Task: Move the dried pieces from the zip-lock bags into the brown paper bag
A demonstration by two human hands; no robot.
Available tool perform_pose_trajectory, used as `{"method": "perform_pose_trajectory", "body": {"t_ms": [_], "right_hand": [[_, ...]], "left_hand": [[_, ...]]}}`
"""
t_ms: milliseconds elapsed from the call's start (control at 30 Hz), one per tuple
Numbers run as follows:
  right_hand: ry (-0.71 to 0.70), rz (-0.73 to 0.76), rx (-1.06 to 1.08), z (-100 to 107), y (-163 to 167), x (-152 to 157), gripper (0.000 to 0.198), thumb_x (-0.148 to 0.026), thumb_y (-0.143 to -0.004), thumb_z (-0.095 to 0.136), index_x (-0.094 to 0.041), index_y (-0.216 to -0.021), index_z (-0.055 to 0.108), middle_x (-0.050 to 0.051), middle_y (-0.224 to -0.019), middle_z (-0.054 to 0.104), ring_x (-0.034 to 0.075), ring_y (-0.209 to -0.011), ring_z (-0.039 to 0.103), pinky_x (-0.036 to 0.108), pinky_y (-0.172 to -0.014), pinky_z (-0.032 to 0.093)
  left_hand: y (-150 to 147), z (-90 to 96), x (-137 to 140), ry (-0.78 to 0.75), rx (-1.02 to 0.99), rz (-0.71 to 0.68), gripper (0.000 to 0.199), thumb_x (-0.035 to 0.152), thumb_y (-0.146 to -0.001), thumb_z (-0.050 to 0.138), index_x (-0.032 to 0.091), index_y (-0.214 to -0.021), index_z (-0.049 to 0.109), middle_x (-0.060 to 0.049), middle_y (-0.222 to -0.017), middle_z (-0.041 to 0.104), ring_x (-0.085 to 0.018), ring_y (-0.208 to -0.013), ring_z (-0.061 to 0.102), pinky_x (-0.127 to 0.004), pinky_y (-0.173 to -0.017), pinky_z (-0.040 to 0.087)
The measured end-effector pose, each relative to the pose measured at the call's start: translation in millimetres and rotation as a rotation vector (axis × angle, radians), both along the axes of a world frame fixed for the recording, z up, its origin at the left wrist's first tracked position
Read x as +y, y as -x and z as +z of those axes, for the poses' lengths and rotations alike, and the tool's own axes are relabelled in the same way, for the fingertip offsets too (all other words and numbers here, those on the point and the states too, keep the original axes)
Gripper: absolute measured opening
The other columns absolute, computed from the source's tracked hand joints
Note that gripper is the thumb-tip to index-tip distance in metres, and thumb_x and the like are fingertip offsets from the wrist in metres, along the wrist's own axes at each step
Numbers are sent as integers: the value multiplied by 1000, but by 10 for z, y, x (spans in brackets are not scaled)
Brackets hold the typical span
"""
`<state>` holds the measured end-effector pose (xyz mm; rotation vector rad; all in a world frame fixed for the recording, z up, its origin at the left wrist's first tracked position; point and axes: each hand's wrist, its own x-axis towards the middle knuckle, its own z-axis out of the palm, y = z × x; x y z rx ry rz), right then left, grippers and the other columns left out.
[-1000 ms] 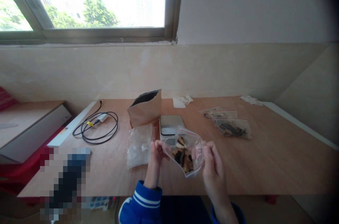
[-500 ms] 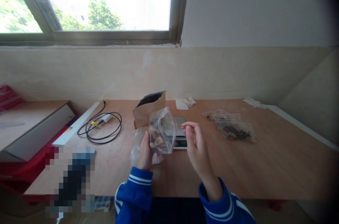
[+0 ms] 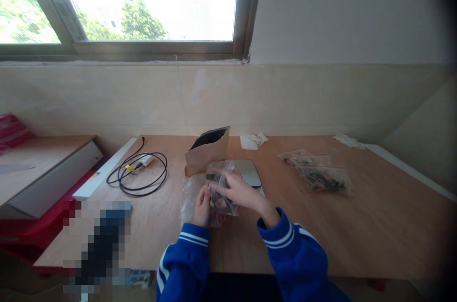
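Observation:
A clear zip bag [image 3: 222, 203] with brown dried pieces inside is held upright in my left hand [image 3: 202, 206], whose fingers are closed on its left edge. My right hand [image 3: 240, 191] reaches across the bag from the right, its fingers stretched out and apart at the bag's upper part. Whether the fingertips are inside the bag or only against it I cannot tell. Behind the bag stands an open brown paper pouch [image 3: 209, 153] with a dark inside. A kitchen scale [image 3: 251, 172] lies beyond my right hand and is partly covered by it.
Several filled zip bags [image 3: 323, 179] lie to the right. Empty-looking clear plastic [image 3: 189, 197] rests by my left hand. A coiled black cable [image 3: 166, 168] is on the left, a crumpled tissue [image 3: 259, 138] near the wall. A blurred dark object [image 3: 103, 240] lies front left.
My right hand has moved left from beside the bag onto it, fingers now stretched across it. The bag has come down slightly in my left hand. The view has shifted a little.

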<state>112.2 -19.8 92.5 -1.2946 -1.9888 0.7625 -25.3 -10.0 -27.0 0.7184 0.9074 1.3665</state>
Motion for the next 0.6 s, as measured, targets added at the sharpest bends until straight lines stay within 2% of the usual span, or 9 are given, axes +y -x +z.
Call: {"method": "perform_pose_trajectory", "body": {"t_ms": [133, 267, 433, 600], "right_hand": [[48, 40, 24, -24, -34, -1, 56, -42, -78, 64, -18, -126, 51, 13, -125, 56, 28, -121, 48, 42, -101, 37], [104, 76, 49, -38, -29, -25, 46, -37, -78, 65, -18, -119, 55, 11, -119, 59, 25, -113, 53, 39, -97, 40], [194, 104, 31, -33, 17, -79, 32, -28, -79, 61, -17, -109, 55, 6, -93, 66, 20, -87, 61, 32, -80, 47], [130, 221, -19, -43, 25, -88, 32, -24, -75, 63, -18, -105, 56, 4, -90, 65, 21, -87, 61, 30, -78, 47]], "left_hand": [[11, 16, -13, -41, 78, 1, 31, 40, -71, 70, 19, -94, 70, -4, -91, 71, -21, -91, 63, -26, -74, 51], [21, -18, 11, -60, 133, 27, 31, 42, -74, 66, 19, -94, 70, -5, -93, 71, -21, -94, 62, -28, -83, 48], [44, -79, 44, -59, 197, 58, 30, 42, -76, 63, 17, -91, 69, -6, -92, 70, -22, -96, 62, -32, -92, 45], [56, -83, 32, -51, 156, 49, 34, 40, -73, 65, 16, -97, 68, -8, -96, 71, -24, -96, 63, -37, -92, 46]]}}
